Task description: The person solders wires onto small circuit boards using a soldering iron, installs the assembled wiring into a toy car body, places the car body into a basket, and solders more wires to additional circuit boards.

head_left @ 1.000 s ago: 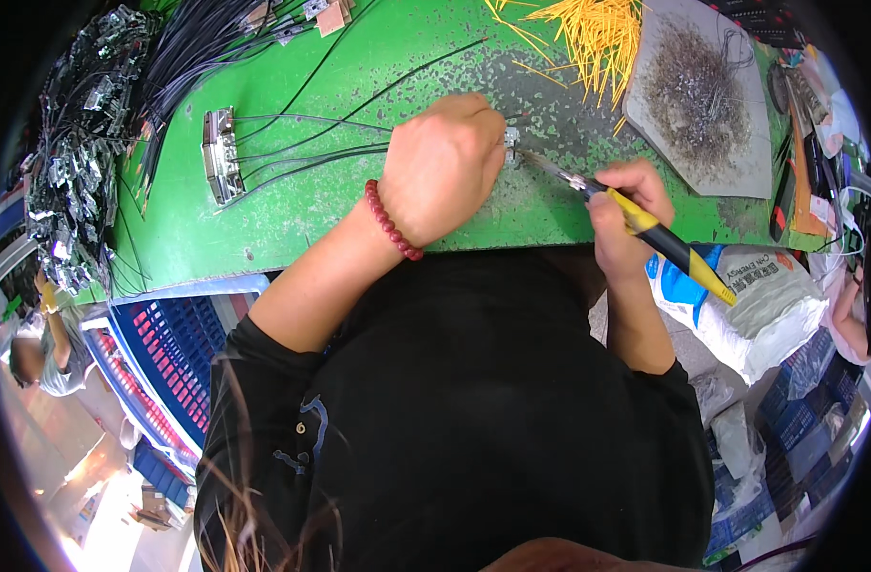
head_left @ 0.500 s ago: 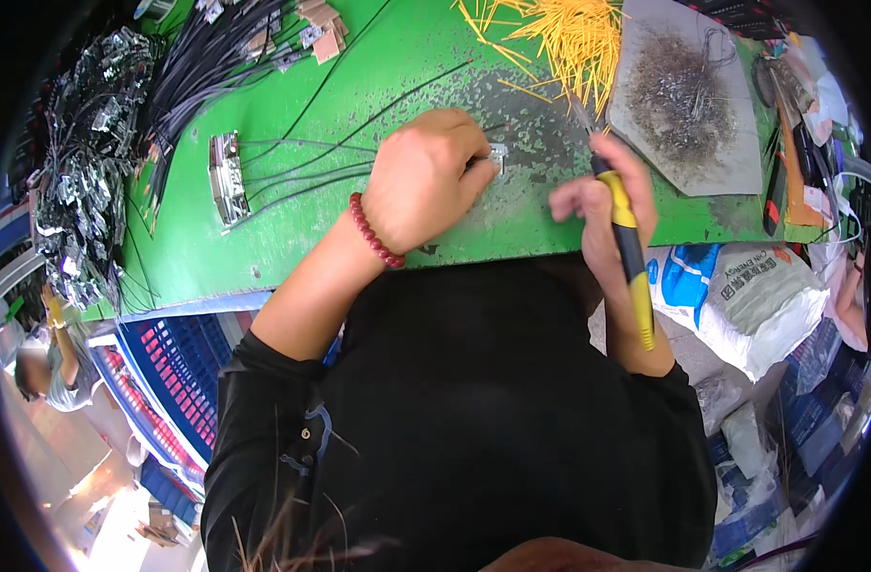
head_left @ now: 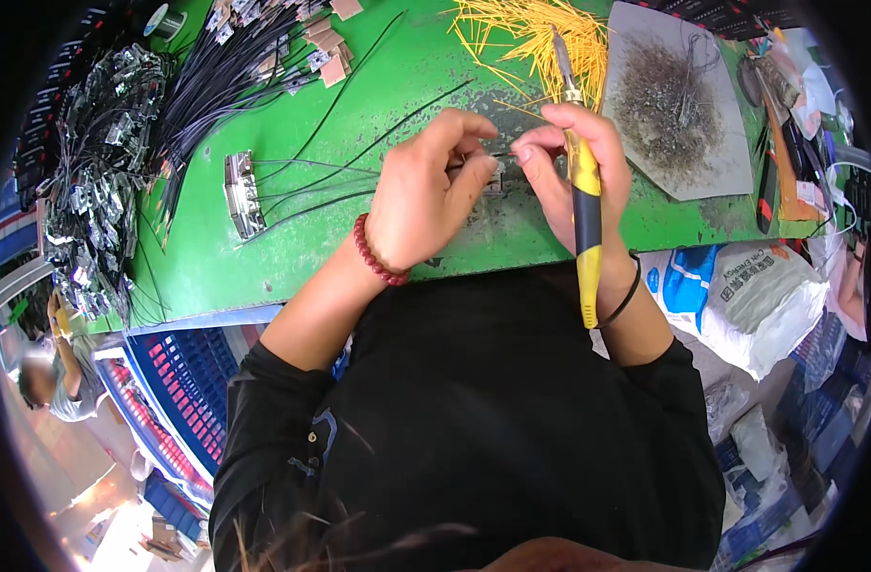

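My left hand (head_left: 421,195), with a red bead bracelet at the wrist, pinches a thin black wire (head_left: 505,154) over the green bench. Its short end sticks out toward my right hand (head_left: 553,195), whose thumb and fingertip meet at that end. The same right hand keeps a yellow and black soldering iron (head_left: 586,210) in its grip, metal tip pointing away from me. A small metal connector (head_left: 493,183) lies under the left fingertips, partly hidden. Several dark wires (head_left: 326,197) run from under this hand to a silver metal connector strip (head_left: 242,195) on the left.
Yellow sticks or tubes (head_left: 550,48) lie heaped at the back, beside a grey board (head_left: 731,157) with dark residue. Bundled black cables (head_left: 227,100) and a pile of metal connectors (head_left: 92,181) fill the left. A solder spool (head_left: 165,22) stands far left. Another person (head_left: 68,386) is at lower left.
My right hand has moved left and closed onto the wire end beside my left fingers. The soldering iron came along and now stands more upright in view. My left fingers have lifted slightly.
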A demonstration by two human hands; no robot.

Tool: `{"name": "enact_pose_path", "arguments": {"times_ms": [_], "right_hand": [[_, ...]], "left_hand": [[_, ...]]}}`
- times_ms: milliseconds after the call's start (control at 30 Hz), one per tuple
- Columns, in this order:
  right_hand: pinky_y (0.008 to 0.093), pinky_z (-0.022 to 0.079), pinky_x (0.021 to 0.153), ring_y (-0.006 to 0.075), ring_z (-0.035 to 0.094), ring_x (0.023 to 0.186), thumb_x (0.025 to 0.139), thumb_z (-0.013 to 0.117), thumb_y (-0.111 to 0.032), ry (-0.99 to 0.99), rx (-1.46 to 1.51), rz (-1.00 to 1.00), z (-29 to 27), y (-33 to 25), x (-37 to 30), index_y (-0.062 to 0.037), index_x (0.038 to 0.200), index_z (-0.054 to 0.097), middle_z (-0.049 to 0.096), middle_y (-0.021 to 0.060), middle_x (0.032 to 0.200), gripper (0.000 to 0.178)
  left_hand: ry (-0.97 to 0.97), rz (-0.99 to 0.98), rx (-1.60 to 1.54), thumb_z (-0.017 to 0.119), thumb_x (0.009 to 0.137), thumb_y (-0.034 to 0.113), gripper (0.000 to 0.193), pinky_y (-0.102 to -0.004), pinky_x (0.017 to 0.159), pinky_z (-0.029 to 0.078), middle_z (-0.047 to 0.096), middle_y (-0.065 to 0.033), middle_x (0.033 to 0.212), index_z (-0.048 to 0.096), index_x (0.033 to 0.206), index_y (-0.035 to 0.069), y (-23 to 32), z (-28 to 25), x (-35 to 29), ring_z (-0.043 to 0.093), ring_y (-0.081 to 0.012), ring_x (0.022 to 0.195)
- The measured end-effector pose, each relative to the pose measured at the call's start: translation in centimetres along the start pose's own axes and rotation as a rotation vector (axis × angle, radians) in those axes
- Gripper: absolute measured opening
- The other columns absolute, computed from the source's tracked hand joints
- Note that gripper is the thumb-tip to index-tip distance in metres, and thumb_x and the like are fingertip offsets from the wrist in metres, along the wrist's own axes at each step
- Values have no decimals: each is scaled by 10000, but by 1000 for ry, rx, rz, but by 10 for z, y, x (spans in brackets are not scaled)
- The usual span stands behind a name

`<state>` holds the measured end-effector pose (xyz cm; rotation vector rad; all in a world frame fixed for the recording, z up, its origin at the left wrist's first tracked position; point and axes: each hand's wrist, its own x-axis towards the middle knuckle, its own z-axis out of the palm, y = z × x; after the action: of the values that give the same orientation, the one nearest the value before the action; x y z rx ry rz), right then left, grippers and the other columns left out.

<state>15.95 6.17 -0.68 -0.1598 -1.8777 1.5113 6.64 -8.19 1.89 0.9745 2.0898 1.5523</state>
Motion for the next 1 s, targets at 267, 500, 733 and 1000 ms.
{"name": "enact_pose_path", "arguments": {"times_ms": [267, 500, 733, 1000], "right_hand": [[296, 557, 745, 183, 664, 826, 862, 614, 115, -33, -63, -16, -8, -6, -17, -12, 1232, 419, 657, 162, 924, 437], [251, 521, 690, 155, 645, 812, 885, 622, 45, -63, 29, 142, -9, -7, -16, -15, 1245, 429, 657, 131, 916, 413], [216, 479, 696, 114, 621, 800, 874, 648, 21, -60, 81, 148, -10, -5, -16, -28, 1262, 429, 658, 119, 922, 448], [195, 468, 594, 62, 586, 675, 850, 691, 7, -72, 203, 288, -8, -2, -19, -49, 1181, 543, 652, 43, 793, 367]], "left_hand": [[15, 152, 182, 685, 778, 44, 56, -355, 618, 501, 641, -110, 767, 645, 816, 41, -1, 0, 1, 632, -287, 707], [-22, 283, 262, 692, 753, 31, 75, -363, 605, 499, 630, -98, 758, 645, 807, 54, -2, 0, -3, 626, -284, 702], [-6, 321, 239, 704, 750, 37, 72, -348, 593, 497, 635, -94, 762, 654, 801, 51, -6, 3, -4, 628, -269, 691], [-18, 68, 87, 705, 762, 58, 73, -353, 622, 495, 633, -97, 772, 643, 796, 41, -5, 6, -9, 623, -276, 721]]}}
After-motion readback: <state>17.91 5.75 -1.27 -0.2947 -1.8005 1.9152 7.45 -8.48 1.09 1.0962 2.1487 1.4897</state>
